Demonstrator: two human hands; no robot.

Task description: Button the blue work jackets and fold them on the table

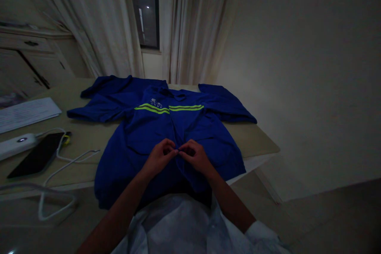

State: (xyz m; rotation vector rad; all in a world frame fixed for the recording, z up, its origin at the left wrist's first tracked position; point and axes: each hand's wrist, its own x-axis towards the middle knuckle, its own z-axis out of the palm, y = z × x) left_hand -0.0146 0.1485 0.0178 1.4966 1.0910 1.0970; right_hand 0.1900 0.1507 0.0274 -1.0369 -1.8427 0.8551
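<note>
A blue work jacket (149, 127) with yellow-green stripes across the chest lies front up, its collar toward the far side and its sleeves spread out. The lower hem hangs over the near edge of the table. Along the front opening, my left hand (160, 156) pinches the fabric between thumb and fingers. My right hand (196, 158) does the same from the other side, and the fingertips of both hands meet. Whatever small part of the placket sits between them is too dark and small to make out.
On the table (258, 139) at left are a black phone (38, 156), a white power bank (18, 146), a white cable (71, 161) and a sheet of paper (26, 113). Curtains (196, 24) and a window stand behind. A cabinet (32, 55) is at far left.
</note>
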